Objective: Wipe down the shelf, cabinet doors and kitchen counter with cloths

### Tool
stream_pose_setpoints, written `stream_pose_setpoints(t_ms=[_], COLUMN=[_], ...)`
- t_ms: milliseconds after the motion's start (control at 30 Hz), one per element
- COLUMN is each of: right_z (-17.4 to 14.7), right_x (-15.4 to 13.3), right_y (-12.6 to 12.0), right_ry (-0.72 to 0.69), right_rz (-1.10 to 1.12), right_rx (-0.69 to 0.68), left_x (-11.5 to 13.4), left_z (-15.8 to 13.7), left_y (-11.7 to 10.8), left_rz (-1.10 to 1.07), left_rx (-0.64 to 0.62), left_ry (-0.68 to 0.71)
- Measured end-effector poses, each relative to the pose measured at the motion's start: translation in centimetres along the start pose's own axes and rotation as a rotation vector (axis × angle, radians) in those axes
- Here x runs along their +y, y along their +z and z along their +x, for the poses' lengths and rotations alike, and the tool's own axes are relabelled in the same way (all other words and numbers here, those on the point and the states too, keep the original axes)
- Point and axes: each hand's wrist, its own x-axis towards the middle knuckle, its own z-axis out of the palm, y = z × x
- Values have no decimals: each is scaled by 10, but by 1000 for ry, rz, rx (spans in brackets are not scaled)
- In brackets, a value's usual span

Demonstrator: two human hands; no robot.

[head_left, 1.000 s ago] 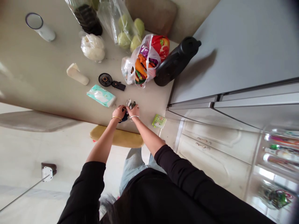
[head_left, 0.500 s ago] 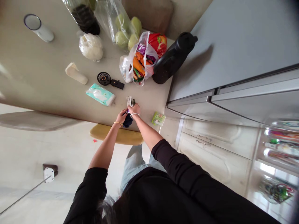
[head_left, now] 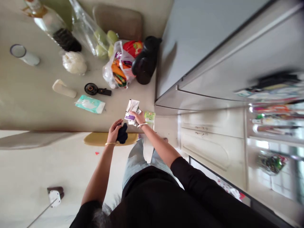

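My right hand (head_left: 140, 118) grips several flat white-and-purple sachets (head_left: 131, 111) over the table, thumb on top. To the left, at the table's near edge, my left hand (head_left: 114, 131) holds a bunched dark navy cloth item (head_left: 122, 134); its exact kind I cannot make out. Just beyond the right hand lies a green packet (head_left: 149, 117) near the table's right edge. A teal tissue pack (head_left: 90, 104) and a black handheld fan (head_left: 97, 90) rest farther left.
Behind stand a plastic bag of colourful snacks (head_left: 120, 68), a black bottle (head_left: 146, 61), a white knotted bag (head_left: 74, 63) and a white cup (head_left: 29, 58). The grey fridge (head_left: 204, 41) borders the table's right side. A yellow chair (head_left: 95, 139) is tucked at the near edge.
My hands have moved apart. The right one has drawn the sachets away to the right, and the left one has pulled back with the dark cloth item. The view has shifted.
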Motion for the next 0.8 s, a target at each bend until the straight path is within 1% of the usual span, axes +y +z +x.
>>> stream_pose_setpoints(t_ms=[67,100,200,300,400,467,533,667,800], right_z=[-30,-45,-93,-145,-196,-227,-257,-322,-384], right_x=[-10,-14,-19,-14,1,17,35,77,123], right_y=[-40,-63,-138,-212,-280,-325,-372,-468,-559], right_ry=[-16,-27,-64,-60,-48,-64,-86,-127,-122], right_rz=[180,233,282,366,487,538,574,610,580], right_rx=[-8,-3,74,214,385,500,622,854,1027], left_x=[15,21,36,45,43,34,20,-19,-62], left_z=[-24,-34,-51,-64,-89,-115,-146,-219,-290], left_y=[35,54,120,193,272,327,381,488,591], left_rz=[-3,6,138,357,557,692,787,874,972], left_rx=[-139,-207,-403,-601,-783,-865,-931,-1112,-1274], left_ry=[19,36,155,322,453,516,571,630,684])
